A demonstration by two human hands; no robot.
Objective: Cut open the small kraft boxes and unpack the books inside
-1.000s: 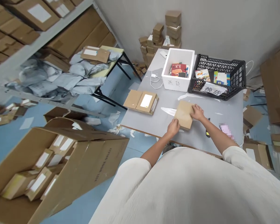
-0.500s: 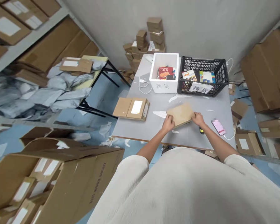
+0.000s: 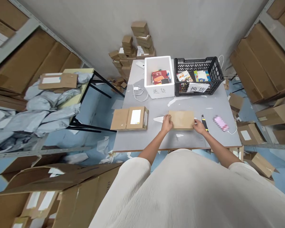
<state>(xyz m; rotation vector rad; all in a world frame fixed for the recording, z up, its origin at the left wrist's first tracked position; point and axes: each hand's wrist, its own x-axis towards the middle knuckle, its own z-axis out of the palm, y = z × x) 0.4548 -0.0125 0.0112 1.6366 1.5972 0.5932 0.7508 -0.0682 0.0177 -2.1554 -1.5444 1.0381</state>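
Between my hands a flat brown cardboard box (image 3: 181,119) is held level, just over or on the grey table (image 3: 154,139); I cannot tell if it touches the top. My left hand (image 3: 167,123) is closed on its left end, and my right hand (image 3: 199,126) grips the lower right corner. Beside my right hand lies a black and yellow box cutter (image 3: 204,123). A pink phone (image 3: 220,123) with a white cable is farther right. White paper scraps (image 3: 158,119) lie around the box. An opened cardboard box with a white label (image 3: 136,117) stands to the left.
At the table's back stand a white foam box (image 3: 159,91) and a black plastic crate (image 3: 199,85), both holding books. Grey parcels (image 3: 47,104) cover a side table at left. A large carton (image 3: 85,193) of boxes sits at lower left. Stacked boxes (image 3: 140,29) rise behind.
The box has turned from tilted to square with the table edge and come slightly nearer me. The box cutter, partly hidden before, now shows fully. My view has turned a little to the right.
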